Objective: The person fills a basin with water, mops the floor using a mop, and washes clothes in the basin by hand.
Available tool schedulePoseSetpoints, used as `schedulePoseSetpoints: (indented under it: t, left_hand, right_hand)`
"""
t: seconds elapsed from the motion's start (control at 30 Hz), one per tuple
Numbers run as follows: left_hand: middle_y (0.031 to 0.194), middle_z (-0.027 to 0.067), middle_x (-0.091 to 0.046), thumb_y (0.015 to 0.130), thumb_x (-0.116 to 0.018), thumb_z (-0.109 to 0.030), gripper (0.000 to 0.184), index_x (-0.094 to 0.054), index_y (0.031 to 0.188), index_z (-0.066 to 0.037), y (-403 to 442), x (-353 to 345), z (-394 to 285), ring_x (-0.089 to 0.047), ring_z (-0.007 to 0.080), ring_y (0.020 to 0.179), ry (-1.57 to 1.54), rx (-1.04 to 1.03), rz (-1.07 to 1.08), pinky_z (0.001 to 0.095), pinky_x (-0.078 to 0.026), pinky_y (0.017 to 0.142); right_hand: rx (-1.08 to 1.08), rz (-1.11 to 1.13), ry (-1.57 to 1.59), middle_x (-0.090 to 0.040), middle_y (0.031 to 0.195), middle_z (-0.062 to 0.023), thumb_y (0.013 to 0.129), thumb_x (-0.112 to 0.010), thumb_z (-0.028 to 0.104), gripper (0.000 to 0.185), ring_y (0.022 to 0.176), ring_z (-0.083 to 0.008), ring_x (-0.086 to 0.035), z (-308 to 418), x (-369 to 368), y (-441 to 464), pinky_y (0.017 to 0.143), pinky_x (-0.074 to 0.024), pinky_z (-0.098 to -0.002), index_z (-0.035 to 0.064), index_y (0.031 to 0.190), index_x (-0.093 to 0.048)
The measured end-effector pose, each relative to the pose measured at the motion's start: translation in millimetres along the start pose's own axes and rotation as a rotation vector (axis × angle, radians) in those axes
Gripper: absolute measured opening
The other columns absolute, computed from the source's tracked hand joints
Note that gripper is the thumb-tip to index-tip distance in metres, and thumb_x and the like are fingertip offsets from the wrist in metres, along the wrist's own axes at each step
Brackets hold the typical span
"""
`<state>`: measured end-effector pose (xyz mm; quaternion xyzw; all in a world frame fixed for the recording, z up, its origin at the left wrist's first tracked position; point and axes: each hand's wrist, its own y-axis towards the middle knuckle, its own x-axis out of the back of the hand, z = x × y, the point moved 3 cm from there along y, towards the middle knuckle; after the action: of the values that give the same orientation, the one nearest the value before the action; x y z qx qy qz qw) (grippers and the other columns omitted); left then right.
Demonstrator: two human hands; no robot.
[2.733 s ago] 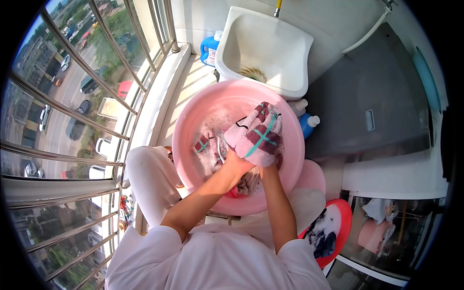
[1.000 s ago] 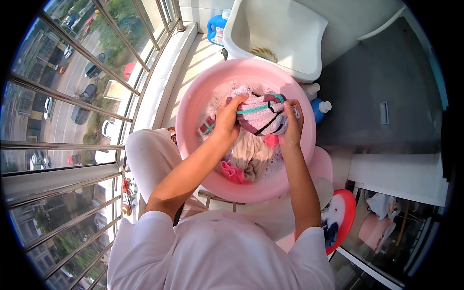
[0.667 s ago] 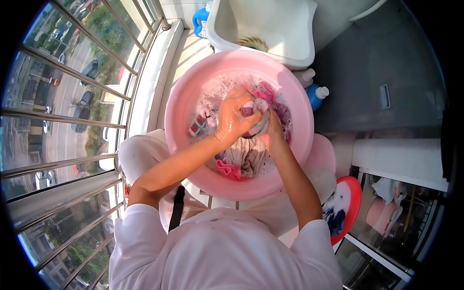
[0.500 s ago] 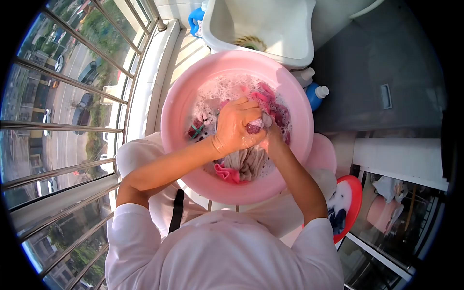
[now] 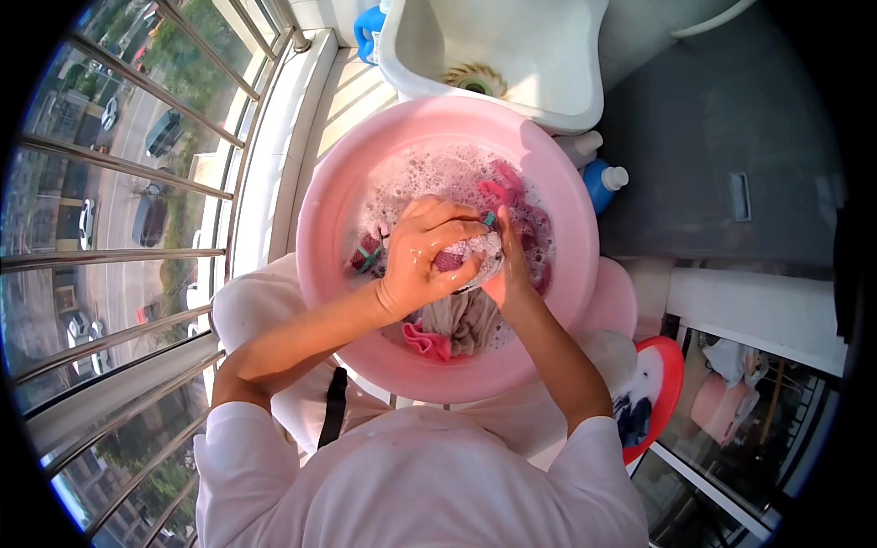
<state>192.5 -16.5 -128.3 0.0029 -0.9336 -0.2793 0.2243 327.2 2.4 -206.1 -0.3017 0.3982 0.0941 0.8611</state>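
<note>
Over a pink basin (image 5: 320, 219) of soapy water, my two hands press a wet, bunched cloth (image 5: 481, 250) between them. The cloth is pale with foam, with a maroon part and a bit of green showing; its exact kind is hard to make out. My left hand (image 5: 422, 251) has its fingers curled round it from the left. My right hand (image 5: 512, 260) bears on it from the right, fingers partly hidden. Below the hands lie a grey-beige garment (image 5: 464, 321) and a bright pink cloth (image 5: 427, 341). More pink laundry (image 5: 501, 185) floats in the suds, with a maroon-and-green piece (image 5: 367, 254) at left.
A white sink (image 5: 585, 64) stands beyond the basin, with a blue jug (image 5: 368, 35) beside it. A blue bottle (image 5: 598, 185) sits to the right. Near my right knee is a red basin (image 5: 674, 384) holding dark cloth. Window bars (image 5: 119, 260) run along the left.
The bunched cloth has turned and now shows more of its foamy side and a green bit. My left hand has shifted slightly left and opened somewhat around it; my right hand's fingers have straightened.
</note>
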Motion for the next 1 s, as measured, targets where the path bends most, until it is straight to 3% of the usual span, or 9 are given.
schedulePoseSetpoints:
  t: [0.13,0.2,0.23,0.33,0.4,0.53,0.67,0.87,1.0]
  left_hand:
    - [0.08,0.0027,-0.059,0.054,-0.07,-0.012,0.021,-0.061,0.072,-0.008,-4.0,-5.0,-21.0,-0.052,0.0206,0.068,-0.014,-0.172,0.072,0.0324,-0.037,0.063]
    - [0.079,0.0022,-0.059,0.053,-0.071,-0.012,0.021,-0.06,0.07,-0.009,-7.7,-7.1,-30.3,-0.052,0.0199,0.068,-0.054,-0.228,0.096,0.0329,-0.038,0.063]
    - [0.08,0.0016,-0.057,0.053,-0.067,-0.017,0.019,-0.059,0.069,-0.01,-14.8,-12.5,-29.4,-0.051,0.019,0.07,-0.046,-0.284,0.086,0.0328,-0.037,0.065]
    - [0.081,0.0009,-0.055,0.053,-0.06,-0.024,0.022,-0.059,0.069,-0.01,-29.5,-18.9,-36.7,-0.05,0.0189,0.073,-0.001,-0.314,0.308,0.0326,-0.037,0.067]
    - [0.077,0.0013,-0.05,0.052,-0.055,-0.028,0.025,-0.057,0.068,-0.01,-42.0,-28.7,-37.5,-0.047,0.0191,0.072,-0.024,-0.342,0.322,0.0319,-0.036,0.067]
    - [0.075,0.0016,-0.047,0.051,-0.058,-0.026,0.024,-0.055,0.067,-0.009,-56.5,-36.6,-35.4,-0.046,0.0187,0.069,-0.077,-0.376,0.323,0.0308,-0.035,0.066]
    - [0.079,0.0025,-0.049,0.052,-0.059,-0.026,0.025,-0.055,0.07,-0.009,-67.2,-39.7,-33.6,-0.047,0.0187,0.07,-0.108,-0.387,0.361,0.0321,-0.037,0.063]
    - [0.081,0.0033,-0.051,0.054,-0.06,-0.028,0.026,-0.056,0.071,-0.009,-80.0,-45.8,-31.0,-0.049,0.0195,0.072,-0.132,-0.414,0.381,0.0339,-0.039,0.063]
    - [0.08,0.0031,-0.051,0.055,-0.059,-0.029,0.026,-0.055,0.07,-0.009,-71.8,-37.2,-29.7,-0.049,0.0198,0.073,-0.122,-0.548,0.311,0.0341,-0.038,0.065]
  right_hand:
    - [-0.274,0.162,0.1,-0.058,0.088,-0.0035,0.091,-0.043,0.038,0.034,0.083,-0.0137,-0.056,-22.0,13.8,0.2,0.075,-0.0466,-0.0278,0.0077,0.095,-0.056]
    - [-0.262,0.239,-0.205,-0.057,0.083,-0.0025,0.09,-0.046,0.032,0.027,0.077,-0.0107,-0.056,-6.2,-3.8,-9.0,0.07,-0.0474,-0.0257,0.0067,0.089,-0.057]
    - [-0.302,0.164,-0.257,-0.057,0.083,-0.0021,0.089,-0.048,0.03,0.025,0.076,-0.01,-0.056,-4.2,-14.3,-12.4,0.069,-0.0476,-0.0252,0.0065,0.088,-0.057]
    - [-0.274,0.296,-0.619,-0.055,0.081,0.0004,0.085,-0.055,0.018,0.011,0.073,-0.0078,-0.053,-29.0,35.3,10.7,0.065,-0.0454,-0.0218,0.0069,0.086,-0.056]
    - [-0.508,0.203,-0.459,-0.054,0.081,0.0013,0.084,-0.057,0.015,0.008,0.074,-0.0072,-0.051,-28.6,31.4,4.2,0.065,-0.0437,-0.0204,0.0072,0.085,-0.056]
    - [-0.582,0.298,-0.728,-0.053,0.078,0.0028,0.077,-0.064,0.013,0.011,0.072,-0.0053,-0.048,-40.9,24.0,10.0,0.062,-0.0404,-0.0197,0.0069,0.083,-0.058]
    - [-0.688,0.254,-0.974,-0.053,0.071,0.0028,0.072,-0.068,0.014,0.011,0.068,-0.0061,-0.049,-42.7,15.0,8.9,0.061,-0.04,-0.0216,0.0057,0.073,-0.059]
    - [-0.479,0.347,-1.225,-0.052,0.064,0.0026,0.072,-0.067,0.016,0.018,0.063,-0.005,-0.047,-55.3,33.2,11.4,0.055,-0.0383,-0.0215,0.0031,0.065,-0.057]
    - [-0.262,0.187,-1.265,-0.049,0.062,0.0028,0.075,-0.064,0.019,0.022,0.061,-0.0049,-0.043,-26.5,22.8,3.4,0.054,-0.0364,-0.022,0.0014,0.067,-0.055]
